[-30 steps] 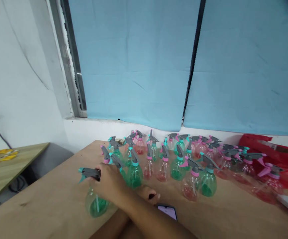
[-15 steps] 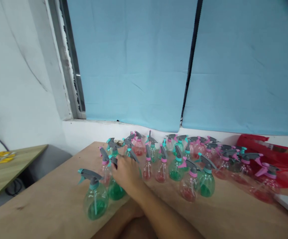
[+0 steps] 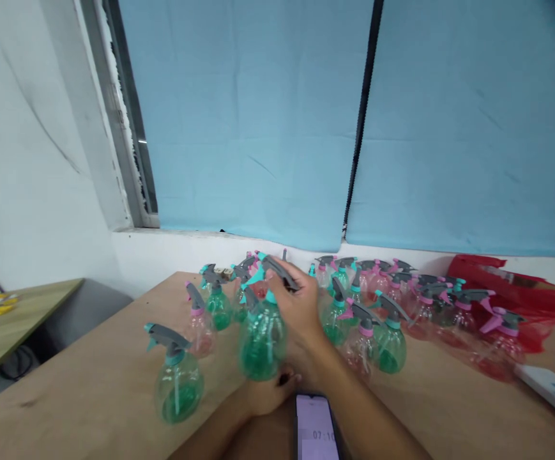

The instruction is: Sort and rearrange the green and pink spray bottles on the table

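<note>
My right hand (image 3: 296,300) grips the grey and teal trigger head of a green spray bottle (image 3: 262,351), whose round clear body holds green liquid or tint low down. Beneath it, close to the bottle's base, my left hand (image 3: 272,393) rests with fingers curled, and no object shows in them. Left of the held bottle are another green spray bottle (image 3: 179,386) and a pink spray bottle (image 3: 200,332). Behind the held one, a further grey trigger head (image 3: 253,305) partly shows.
Several pink and green spray bottles (image 3: 389,348) stand in rows across the wooden table (image 3: 90,396). A phone (image 3: 315,425) lies at the front. To the right are a red plastic bag (image 3: 478,271) and a white box (image 3: 552,390). A blue curtain (image 3: 258,128) hangs behind.
My right hand has moved right and up with a green spray bottle taken from the left group. My left hand and the phone, hidden before, now show.
</note>
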Demonstrator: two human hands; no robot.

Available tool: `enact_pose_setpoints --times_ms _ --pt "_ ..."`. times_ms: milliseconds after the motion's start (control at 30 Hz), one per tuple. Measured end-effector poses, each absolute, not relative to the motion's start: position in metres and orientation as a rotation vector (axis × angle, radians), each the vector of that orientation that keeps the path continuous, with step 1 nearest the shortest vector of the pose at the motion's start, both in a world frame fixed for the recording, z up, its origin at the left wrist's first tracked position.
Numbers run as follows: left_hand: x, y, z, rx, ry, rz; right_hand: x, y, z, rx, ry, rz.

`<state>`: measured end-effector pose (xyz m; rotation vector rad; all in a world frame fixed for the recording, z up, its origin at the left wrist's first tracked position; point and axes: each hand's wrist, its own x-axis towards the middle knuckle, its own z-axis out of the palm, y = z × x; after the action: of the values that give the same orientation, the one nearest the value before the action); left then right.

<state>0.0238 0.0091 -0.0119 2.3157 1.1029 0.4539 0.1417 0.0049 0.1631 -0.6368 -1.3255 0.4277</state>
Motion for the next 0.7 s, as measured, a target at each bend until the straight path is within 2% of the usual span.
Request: enact_pose_setpoints --times_ms 133,333,467,700 --pt "0.028 0.009 -0.005 2.475 1.236 0.477 0.187 0.01 0.144 -0.674 -1.392 0.276" --pt "0.031 0.011 0.006 2.487 1.26 0.425 0.216 0.016 0.073 -0.788 -1.485 0.1" --pt "0.031 0.011 0.006 2.488 1.264 0.403 0.21 0.02 0.04 -0.829 -1.425 0.12" --pt "0.032 0.008 0.01 2.519 1.275 0.371 0.208 0.032 0.029 -0.827 -1.375 0.362"
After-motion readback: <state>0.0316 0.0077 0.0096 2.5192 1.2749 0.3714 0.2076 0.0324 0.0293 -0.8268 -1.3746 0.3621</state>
